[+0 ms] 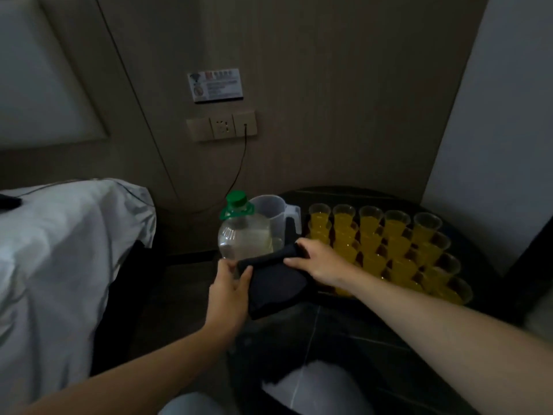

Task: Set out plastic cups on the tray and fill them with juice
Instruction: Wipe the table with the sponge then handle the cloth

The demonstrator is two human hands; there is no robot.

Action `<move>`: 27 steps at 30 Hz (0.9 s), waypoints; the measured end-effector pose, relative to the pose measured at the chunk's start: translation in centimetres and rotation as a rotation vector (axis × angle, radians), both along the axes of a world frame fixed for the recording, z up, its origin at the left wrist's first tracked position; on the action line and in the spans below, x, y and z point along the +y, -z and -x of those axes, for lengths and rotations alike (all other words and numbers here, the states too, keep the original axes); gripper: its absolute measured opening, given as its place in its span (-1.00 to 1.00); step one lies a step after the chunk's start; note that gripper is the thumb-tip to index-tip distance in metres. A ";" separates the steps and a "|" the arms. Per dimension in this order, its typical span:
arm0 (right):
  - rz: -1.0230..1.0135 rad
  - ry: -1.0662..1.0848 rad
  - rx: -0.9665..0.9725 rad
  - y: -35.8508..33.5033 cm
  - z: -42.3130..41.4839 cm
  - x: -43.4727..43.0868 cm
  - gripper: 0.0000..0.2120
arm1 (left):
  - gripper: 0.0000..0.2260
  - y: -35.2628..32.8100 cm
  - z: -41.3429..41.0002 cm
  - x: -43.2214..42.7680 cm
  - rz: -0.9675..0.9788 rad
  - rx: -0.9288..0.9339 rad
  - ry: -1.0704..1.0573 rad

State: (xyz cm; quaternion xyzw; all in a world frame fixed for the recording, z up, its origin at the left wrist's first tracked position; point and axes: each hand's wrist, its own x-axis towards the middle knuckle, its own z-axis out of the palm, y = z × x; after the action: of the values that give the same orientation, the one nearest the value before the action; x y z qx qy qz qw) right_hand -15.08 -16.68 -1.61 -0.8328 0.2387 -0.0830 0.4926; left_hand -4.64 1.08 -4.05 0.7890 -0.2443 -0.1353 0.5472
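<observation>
Several clear plastic cups (371, 223) filled with orange juice stand in rows on a dark tray (478, 265) at the right of a dark table. A large clear bottle (239, 232) with a green cap stands left of the tray, nearly drained. Behind it is a clear measuring jug (272, 217). A dark folded cloth (275, 283) lies in front of the bottle. My left hand (230, 283) holds the cloth's left edge beside the bottle's base. My right hand (317, 259) grips the cloth's far right corner.
A bed with white bedding (59, 250) lies at the left. A wall socket panel (221, 125) with a black cable (239, 172) hanging from it is on the wooden wall behind. A white wall (493, 130) rises at the right.
</observation>
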 end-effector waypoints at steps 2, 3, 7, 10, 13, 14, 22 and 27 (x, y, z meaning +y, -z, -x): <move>0.007 0.013 0.016 2.4 -0.7 1.2 -0.85 | -0.81 2.4 -0.9 0.9 -0.089 0.019 -0.048; 0.008 0.022 0.030 3.5 -1.1 1.7 -0.85 | -0.77 3.5 -1.3 1.3 -0.141 0.023 -0.053; 0.024 0.062 0.143 8.0 -3.1 3.1 -0.79 | -0.65 7.5 -2.5 2.3 -0.280 0.149 -0.057; 0.033 0.099 0.219 10.9 -3.9 3.9 -0.77 | -0.63 9.4 -3.6 2.6 -0.389 0.129 -0.043; 0.035 0.126 0.304 12.8 -4.4 4.4 -0.80 | -0.62 10.9 -4.8 2.7 -0.509 0.067 -0.018; 0.029 0.130 0.335 13.3 -4.7 4.5 -0.81 | -0.64 11.4 -5.2 2.7 -0.541 0.037 0.003; 0.082 0.289 0.450 15.1 -6.4 5.4 -0.69 | -0.78 13.5 -6.7 2.7 -0.568 -0.174 0.103; 0.132 0.349 0.562 15.3 -6.4 5.6 -0.69 | -0.79 14.2 -7.2 2.2 -0.572 -0.253 0.158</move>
State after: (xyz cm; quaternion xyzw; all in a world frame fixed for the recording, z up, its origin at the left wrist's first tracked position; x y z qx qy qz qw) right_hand -8.69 -11.10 -16.90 -0.7998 0.4983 0.0517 0.3309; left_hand 2.58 3.28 -18.24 0.8999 -0.3230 -0.1416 0.2564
